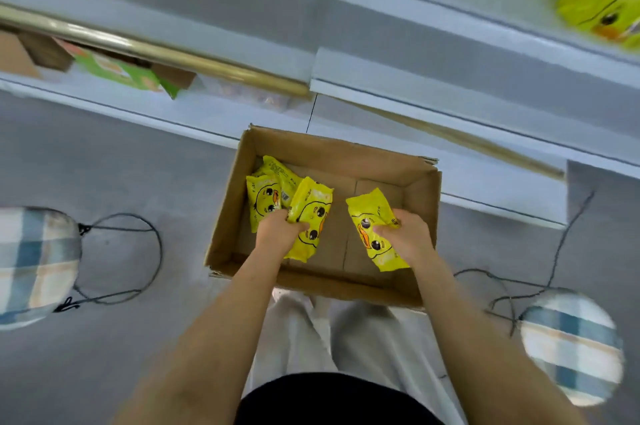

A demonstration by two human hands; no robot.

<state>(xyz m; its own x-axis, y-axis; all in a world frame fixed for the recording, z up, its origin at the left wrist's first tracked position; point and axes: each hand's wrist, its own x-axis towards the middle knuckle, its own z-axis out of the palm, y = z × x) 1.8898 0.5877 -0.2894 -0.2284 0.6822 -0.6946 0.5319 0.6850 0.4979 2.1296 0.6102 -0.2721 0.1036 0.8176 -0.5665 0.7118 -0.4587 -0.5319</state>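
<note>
Cardboard box (332, 151): open, on the floor against the shelving (450, 85).
Left hand (280, 230): fingers curled round the left duck packet (311, 213), within the box's left half.
Right hand (407, 234): gripped the right duck packet (372, 220), within the right half.
Loose packets (265, 194): lay in the box's far-left corner.

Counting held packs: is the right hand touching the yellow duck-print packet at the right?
Touching. Head view: the right hand pinches that yellow duck-print packet.

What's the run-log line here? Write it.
left hand: grips yellow duck-print plastic packet | right hand: grips second yellow packet | location: open brown cardboard box | more packets inside
</note>
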